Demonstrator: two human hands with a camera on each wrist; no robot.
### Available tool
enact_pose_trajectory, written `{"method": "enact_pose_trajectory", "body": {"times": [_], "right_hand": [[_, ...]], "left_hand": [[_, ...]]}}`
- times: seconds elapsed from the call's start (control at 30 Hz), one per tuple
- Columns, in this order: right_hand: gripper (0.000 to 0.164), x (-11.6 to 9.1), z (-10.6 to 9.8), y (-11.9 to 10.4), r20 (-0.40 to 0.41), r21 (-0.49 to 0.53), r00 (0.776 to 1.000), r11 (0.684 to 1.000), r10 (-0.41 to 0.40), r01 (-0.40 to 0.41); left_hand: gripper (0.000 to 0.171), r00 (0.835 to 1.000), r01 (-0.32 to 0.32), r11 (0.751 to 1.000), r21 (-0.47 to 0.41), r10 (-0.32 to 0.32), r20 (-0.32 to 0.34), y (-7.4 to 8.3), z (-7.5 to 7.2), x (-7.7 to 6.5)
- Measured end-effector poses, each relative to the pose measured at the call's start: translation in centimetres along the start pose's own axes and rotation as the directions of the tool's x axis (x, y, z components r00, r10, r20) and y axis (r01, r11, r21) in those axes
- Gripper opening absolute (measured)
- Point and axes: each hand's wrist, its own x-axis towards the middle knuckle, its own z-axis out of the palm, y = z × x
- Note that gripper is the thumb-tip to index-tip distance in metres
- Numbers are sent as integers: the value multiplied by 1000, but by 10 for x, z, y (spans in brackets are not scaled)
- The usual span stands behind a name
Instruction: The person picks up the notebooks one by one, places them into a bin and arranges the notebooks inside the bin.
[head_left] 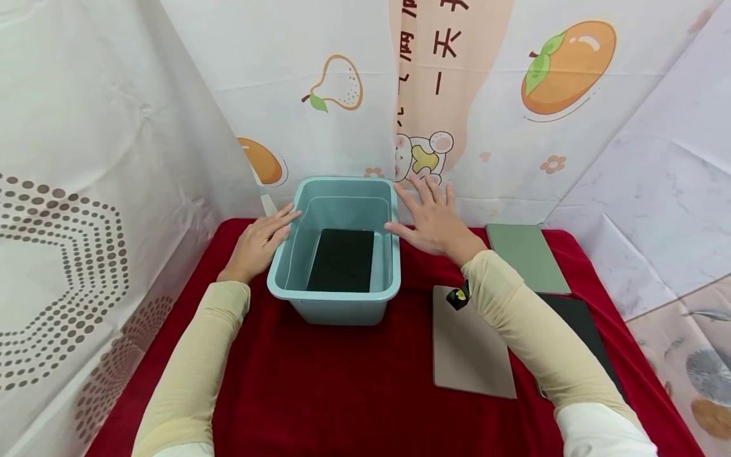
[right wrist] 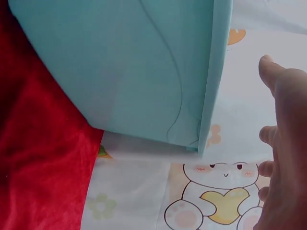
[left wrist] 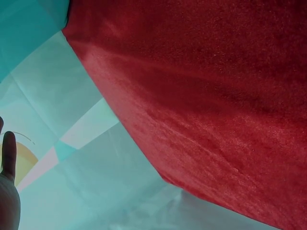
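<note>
A light blue plastic basin (head_left: 334, 296) stands on the red cloth, with a flat black rectangular item (head_left: 342, 260) lying on its bottom. My left hand (head_left: 259, 243) is at the basin's left side, fingers stretched out near the rim; whether they touch it is hard to tell. On the other side, my right hand (head_left: 434, 222) hovers with fingers spread beside the right rim. The right wrist view shows a gap between that hand (right wrist: 288, 129) and the basin wall (right wrist: 120, 62). Only a bit of the left hand (left wrist: 8, 191) enters the left wrist view.
Right of the basin lie a taupe flat notebook-like item (head_left: 471, 349), a green one (head_left: 528, 259) and a black one (head_left: 582, 324), partly under the right forearm. Red cloth (head_left: 342, 393) covers the table. Printed white curtains (head_left: 354, 139) enclose the back and sides.
</note>
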Motion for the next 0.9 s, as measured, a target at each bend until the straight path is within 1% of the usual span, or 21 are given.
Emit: {"method": "enact_pose_trajectory", "body": {"times": [0.1, 0.27, 0.53, 0.77, 0.9], "right_hand": [[87, -4, 0, 5, -4, 10, 1000, 1000, 0, 0], [86, -12, -1, 12, -11, -13, 1000, 1000, 5, -5], [86, -28, -3, 22, 0, -31, 999, 999, 32, -32], [87, -43, -3, 31, 13, -26, 998, 998, 55, -55], [88, -50, -2, 34, 18, -23, 998, 998, 54, -54]], "left_hand": [[45, 1000, 2, 1000, -6, -2, -5, 0, 0, 0], [46, 1000, 4, 1000, -17, -5, -15, 1, 0, -1], [45, 1000, -1, 1000, -29, 0, -11, 2, 3, -1], [45, 1000, 1, 999, -37, -2, -13, 0, 4, 0], [45, 1000, 3, 999, -35, -4, -19, -2, 4, -1]]}}
